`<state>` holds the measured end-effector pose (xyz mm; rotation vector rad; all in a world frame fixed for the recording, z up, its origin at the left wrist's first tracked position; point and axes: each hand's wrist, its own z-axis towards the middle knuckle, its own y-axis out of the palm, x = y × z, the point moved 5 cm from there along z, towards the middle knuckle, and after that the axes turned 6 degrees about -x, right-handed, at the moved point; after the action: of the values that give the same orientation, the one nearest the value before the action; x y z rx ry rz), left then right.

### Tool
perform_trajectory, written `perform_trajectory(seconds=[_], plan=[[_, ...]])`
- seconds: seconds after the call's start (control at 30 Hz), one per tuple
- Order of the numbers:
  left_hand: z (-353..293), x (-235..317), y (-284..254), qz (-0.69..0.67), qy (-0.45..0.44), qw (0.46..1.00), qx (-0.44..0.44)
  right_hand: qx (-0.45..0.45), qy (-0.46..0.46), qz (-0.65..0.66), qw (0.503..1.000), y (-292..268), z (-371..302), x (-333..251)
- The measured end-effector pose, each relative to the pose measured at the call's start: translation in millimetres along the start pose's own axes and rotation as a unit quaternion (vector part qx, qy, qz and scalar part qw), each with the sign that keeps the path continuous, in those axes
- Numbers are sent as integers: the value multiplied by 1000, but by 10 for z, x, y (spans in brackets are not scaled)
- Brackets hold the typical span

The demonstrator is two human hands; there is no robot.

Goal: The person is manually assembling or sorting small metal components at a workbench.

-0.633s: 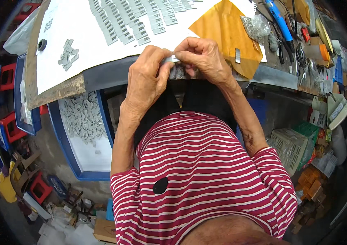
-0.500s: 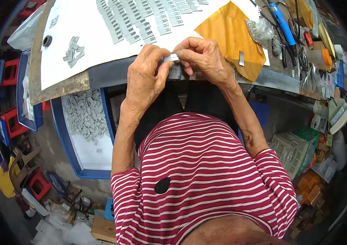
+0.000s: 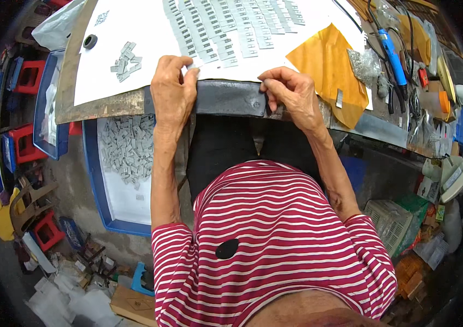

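Sm. grey pcs [image 3: 223,44], dk.-marked, in slanted rows on wht. sheet [image 3: 147,27].

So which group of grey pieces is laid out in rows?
The large group beyond the left hand, on the white paper; the small pile and the heap in the blue bin are jumbled.

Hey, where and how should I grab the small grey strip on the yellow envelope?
Probably pinch the grey strip by its long edges, mid-length, coming from above with the right hand: it is narrow and uncovered on the yellow envelope, and that hand is nearest.
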<state>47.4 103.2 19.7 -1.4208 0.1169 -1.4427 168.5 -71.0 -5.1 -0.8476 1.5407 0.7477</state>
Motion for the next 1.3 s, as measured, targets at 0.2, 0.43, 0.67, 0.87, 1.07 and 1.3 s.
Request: perform_trajectory(seconds=[0.2, 0.43, 0.67, 0.87, 1.07, 1.3], plan=[[102, -209, 68, 18, -17, 999, -21, 3, 16, 12, 1000, -80, -44, 83], [113, -230, 97, 66, -20, 997, -32, 17, 14, 28, 999, -152, -78, 121], [103, -244, 129, 77, -31, 996, -27, 48, 3, 32, 998, -237, -101, 116], [89, -212, 105, 87, -23, 996, -6, 45, 5, 26, 999, -265, -121, 128], [107, -225, 122, 107, -23, 994, 8, 43, 1, 36, 998, -256, -132, 128], [119, -279, 140, 77, 8, 997, 26, 37, 3, 35, 999, -230, -122, 150]])
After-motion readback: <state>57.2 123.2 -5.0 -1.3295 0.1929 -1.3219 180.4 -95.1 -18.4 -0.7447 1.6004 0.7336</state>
